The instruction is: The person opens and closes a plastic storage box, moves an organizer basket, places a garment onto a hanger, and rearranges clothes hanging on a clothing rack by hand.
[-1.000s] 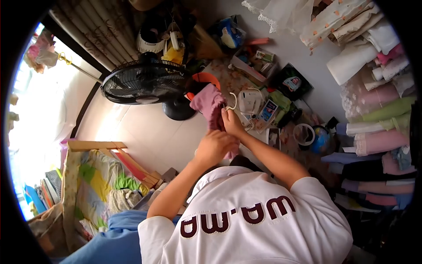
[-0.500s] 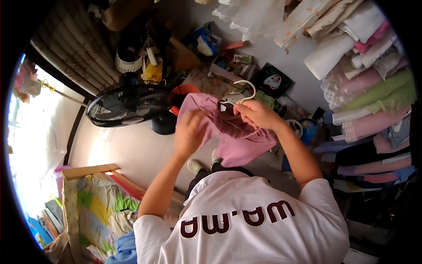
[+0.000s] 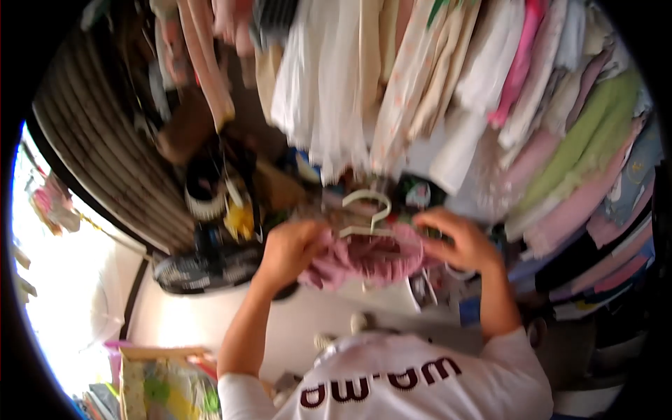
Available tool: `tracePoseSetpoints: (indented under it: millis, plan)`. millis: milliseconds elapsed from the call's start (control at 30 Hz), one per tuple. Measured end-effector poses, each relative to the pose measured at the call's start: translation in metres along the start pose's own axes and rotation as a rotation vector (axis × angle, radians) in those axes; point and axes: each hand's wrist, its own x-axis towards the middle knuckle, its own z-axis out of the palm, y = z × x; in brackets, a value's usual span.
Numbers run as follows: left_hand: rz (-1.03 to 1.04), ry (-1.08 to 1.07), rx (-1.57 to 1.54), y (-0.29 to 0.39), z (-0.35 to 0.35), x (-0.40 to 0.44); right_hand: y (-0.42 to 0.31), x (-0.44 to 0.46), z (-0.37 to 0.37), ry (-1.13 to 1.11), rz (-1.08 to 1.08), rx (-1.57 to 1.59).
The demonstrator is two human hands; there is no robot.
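In front of my chest is a pink garment [image 3: 381, 262] with a gathered neckline, on a pale hanger [image 3: 381, 206] whose hook points up. My left hand [image 3: 288, 253] is closed on the garment's left side, its fingertips partly hidden by blur. At the opposite side is my right hand [image 3: 462, 241], thumb and fingers apart, close to the pink cloth. Whether those fingers touch the cloth I cannot tell.
White and cream clothes [image 3: 329, 91] hang ahead, with a green garment [image 3: 581, 154] among more at the right. A black fan [image 3: 203, 273] stands on the left by a curtain [image 3: 91, 154]. A wooden-edged frame [image 3: 164, 353] is at lower left.
My view has tilted up, showing more hanging clothes. My right hand has left the hanger's neck and opened at the garment's right side. My left hand has closed on the left side.
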Motion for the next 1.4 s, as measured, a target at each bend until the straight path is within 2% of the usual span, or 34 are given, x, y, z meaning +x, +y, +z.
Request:
tracePoseSetpoints:
  millis: [67, 133, 267, 400, 533, 567, 600, 700, 800, 900, 1000, 1067, 1133, 1233, 1300, 1333, 1367, 1400]
  plan:
    - [0.008, 0.032, -0.031, 0.012, -0.020, 0.017, -0.019, -0.009, -0.019, -0.001, 0.079, -0.020]
    - [0.092, 0.060, -0.049, 0.022, -0.037, 0.036, -0.030, -0.016, -0.025, 0.127, 0.082, -0.039]
    - [0.147, 0.073, -0.051, 0.051, -0.062, 0.069, -0.039, -0.021, -0.042, 0.396, -0.044, -0.120]
    - [0.198, -0.019, -0.090, 0.059, -0.081, 0.099, -0.052, -0.024, -0.053, 0.642, -0.121, -0.158]
    - [0.276, -0.145, -0.160, 0.056, -0.101, 0.127, -0.045, -0.030, -0.040, 0.982, -0.093, -0.244]
    - [0.306, -0.140, -0.132, 0.057, -0.107, 0.131, -0.044, -0.033, -0.034, 1.041, -0.059, -0.134]
    - [0.334, -0.139, -0.104, 0.056, -0.112, 0.134, -0.048, -0.035, -0.033, 1.054, -0.020, -0.147]
    - [0.390, -0.125, -0.293, 0.041, -0.127, 0.140, -0.070, -0.015, -0.027, 1.112, 0.001, -0.038]
    - [0.512, -0.065, -0.240, 0.018, -0.150, 0.143, -0.080, 0.006, -0.015, 1.138, 0.026, 0.014]
    - [0.545, -0.047, -0.246, -0.001, -0.172, 0.145, -0.095, 0.020, -0.002, 1.163, 0.122, 0.087]
    - [0.564, -0.079, -0.259, -0.019, -0.190, 0.149, -0.108, 0.036, 0.005, 1.199, 0.072, 0.005]
    - [0.646, -0.109, -0.303, -0.025, -0.197, 0.157, -0.116, 0.045, 0.007, 1.245, 0.053, -0.039]
    - [0.759, -0.154, -0.197, -0.020, -0.225, 0.166, -0.120, 0.044, 0.007, 1.298, 0.040, -0.085]
    - [0.880, 0.100, -0.190, 0.000, -0.273, 0.194, -0.126, 0.030, 0.004, 1.231, 0.082, -0.104]
    - [0.893, 0.388, -0.127, 0.023, -0.310, 0.225, -0.131, 0.023, 0.010, 1.266, 0.133, -0.101]
    - [0.902, 0.538, -0.219, 0.034, -0.318, 0.252, -0.134, 0.021, 0.012, 1.280, 0.174, -0.091]
    - [0.858, 0.696, -0.044, 0.048, -0.333, 0.276, -0.144, 0.019, 0.013, 1.240, 0.216, -0.067]
    - [0.848, 0.747, 0.004, 0.058, -0.343, 0.305, -0.144, 0.016, 0.017, 1.270, 0.222, -0.069]
